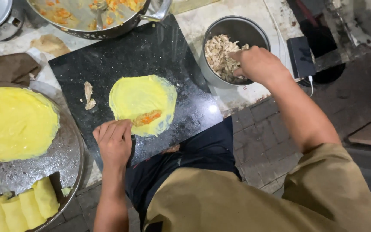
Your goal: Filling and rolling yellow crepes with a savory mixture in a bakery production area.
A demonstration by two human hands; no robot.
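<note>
I see a thin round yellow wrapper (143, 103) lying flat on the dark speckled slab (151, 51) in the middle of the counter (232, 99), with a small strip of orange filling (147, 117) near its near edge. My left hand (114, 139) rests flat, fingers together and extended, its fingertips touching the wrapper's near left rim, gripping nothing. My right hand (256, 64) dips into the round metal pot (254, 30) at the far right, which holds pale shredded meat (219, 53); its fingers curl into the shreds, and I cannot tell how much they hold. At the left, a big metal tray (61, 159) carries a stack of yellow wrappers (13, 122) and, nearer, a row of folded yellow rolls (18, 206), cut off by the frame. A pan (108, 30) of orange filling is cropped at the far edge
</note>
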